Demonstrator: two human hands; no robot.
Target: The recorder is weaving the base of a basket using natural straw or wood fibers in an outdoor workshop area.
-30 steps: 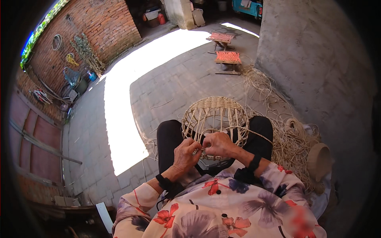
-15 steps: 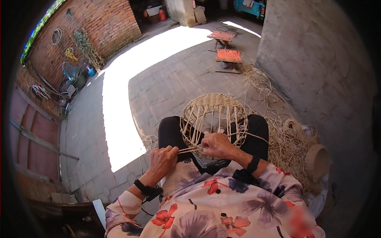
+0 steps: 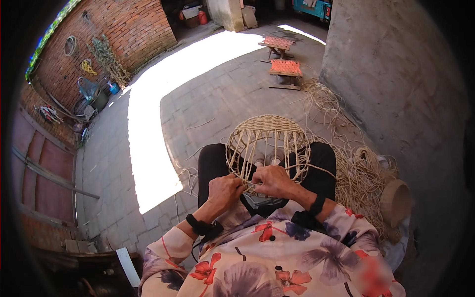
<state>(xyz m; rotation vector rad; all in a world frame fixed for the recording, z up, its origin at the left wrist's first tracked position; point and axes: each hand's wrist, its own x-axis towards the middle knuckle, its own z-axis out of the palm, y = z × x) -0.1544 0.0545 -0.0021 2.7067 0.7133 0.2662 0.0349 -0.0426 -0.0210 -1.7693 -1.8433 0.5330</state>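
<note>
Between my knees rests a round, half-woven frame (image 3: pixel 267 123) of tan rope. Its far part is closely woven, and bare cords run across the nearer part. My left hand (image 3: pixel 225 192) is closed with its fingertips at the near rim, pinching the rope there. Right beside it my right hand (image 3: pixel 272 181) is closed on the rope at the same rim. The rope between the fingers is mostly hidden. A strand of rope (image 3: pixel 322 170) runs from the frame over my right thigh.
To my right lies a large tangled heap of rope (image 3: pixel 358 185), with a tan bowl-shaped piece (image 3: pixel 394 202) beside it. Two low stools with red woven seats (image 3: pixel 285 68) stand ahead. A grey wall (image 3: pixel 396 89) rises on the right, and a brick wall (image 3: pixel 118 29) at far left.
My left hand has moved right and up to meet the right hand at the rim. The rope length stretched between them has shortened. My right hand has barely moved.
</note>
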